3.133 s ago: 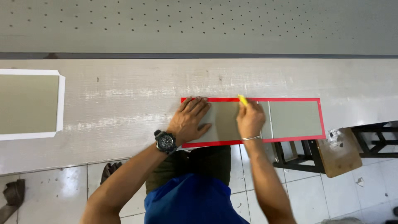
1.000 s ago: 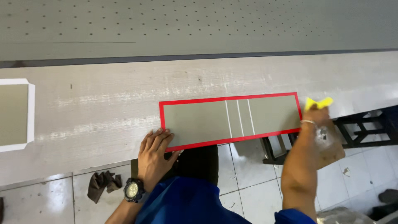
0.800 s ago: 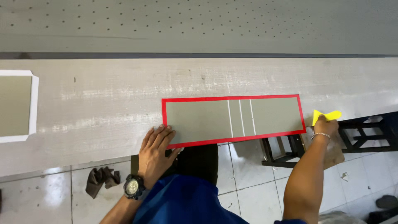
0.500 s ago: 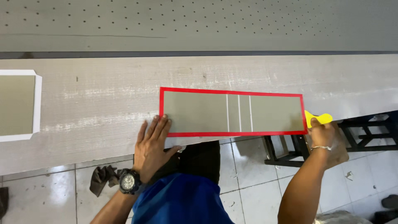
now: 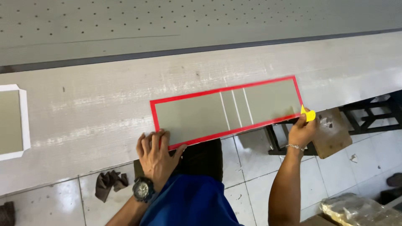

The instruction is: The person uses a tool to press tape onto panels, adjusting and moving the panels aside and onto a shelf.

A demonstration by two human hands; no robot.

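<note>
Two bare hands work at a long grey panel with a red border (image 5: 228,111), which lies flat on the pale workbench (image 5: 104,113), its near long edge running close along the bench's front edge. Three thin white lines cross the panel right of its middle. The left hand (image 5: 155,155) lies palm down at the panel's near left corner, fingers spread and stretched out, their tips resting on the red border; it grips nothing. A dark wristwatch (image 5: 143,189) sits on that wrist. The right hand (image 5: 301,130) is just off the panel's near right corner, its fingers closed around a small yellow scraper (image 5: 309,114), whose blade touches the red edge there. A thin bracelet (image 5: 295,147) circles that wrist. Left of the panel, well apart, a white-bordered grey panel (image 5: 12,122) lies on the same bench. Below the panel, on the tiled floor, lies a dark rag (image 5: 109,182).
</note>
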